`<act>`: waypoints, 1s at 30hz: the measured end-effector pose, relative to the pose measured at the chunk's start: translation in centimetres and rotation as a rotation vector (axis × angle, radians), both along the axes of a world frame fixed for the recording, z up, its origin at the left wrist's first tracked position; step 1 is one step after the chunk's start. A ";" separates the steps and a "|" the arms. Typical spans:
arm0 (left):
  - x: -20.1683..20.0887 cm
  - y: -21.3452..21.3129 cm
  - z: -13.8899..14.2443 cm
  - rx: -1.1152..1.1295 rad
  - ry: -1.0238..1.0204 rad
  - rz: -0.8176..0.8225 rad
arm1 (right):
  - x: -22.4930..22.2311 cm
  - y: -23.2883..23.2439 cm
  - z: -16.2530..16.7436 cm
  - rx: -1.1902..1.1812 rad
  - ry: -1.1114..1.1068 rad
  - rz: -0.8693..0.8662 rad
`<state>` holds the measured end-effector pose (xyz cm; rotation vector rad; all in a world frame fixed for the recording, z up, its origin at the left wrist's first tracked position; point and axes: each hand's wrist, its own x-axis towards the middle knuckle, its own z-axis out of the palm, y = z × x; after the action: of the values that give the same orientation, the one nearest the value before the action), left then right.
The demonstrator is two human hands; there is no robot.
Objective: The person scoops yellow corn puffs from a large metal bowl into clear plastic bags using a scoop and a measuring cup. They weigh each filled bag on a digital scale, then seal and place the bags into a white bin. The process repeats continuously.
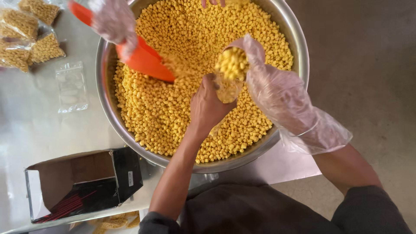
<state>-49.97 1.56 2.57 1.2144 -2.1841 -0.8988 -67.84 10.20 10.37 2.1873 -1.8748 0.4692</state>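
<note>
A wide steel bowl [102, 86] holds a deep heap of small yellow snack pieces [160, 112]. My bare left hand [207, 106] is over the heap, gripping a small clear bag [227, 90] partly filled with the pieces. My right hand [273, 93], in a loose clear plastic glove, is cupped around a handful of pieces [233, 63] right above the bag's mouth. Another person's gloved hand [113, 19] holds an orange scoop [147, 60] tipped into the bowl's left side, with pieces spilling off its edge. Someone's fingertips [212, 2] show at the bowl's far rim.
Several filled clear bags [26, 37] lie at the top left of the metal table [30, 130], with an empty clear bag [71, 86] beside them. An open cardboard box [82, 182] with thin red sticks sits at the front left. Concrete floor [368, 65] lies to the right.
</note>
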 end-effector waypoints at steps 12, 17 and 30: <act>-0.1 0.0 -1.2 -0.059 0.020 0.094 | 2.2 0.1 1.3 -0.152 -0.043 0.067; -0.1 0.1 -1.3 -0.054 0.074 0.097 | 2.1 0.5 1.3 -0.200 -0.094 0.110; 2.5 1.9 -1.4 -0.031 0.341 0.086 | -2.6 0.3 -6.0 -0.092 -0.854 0.001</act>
<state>-47.43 3.46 1.19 1.0448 -1.8550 -0.9546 -70.39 10.46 4.39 2.0812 -2.1231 1.6541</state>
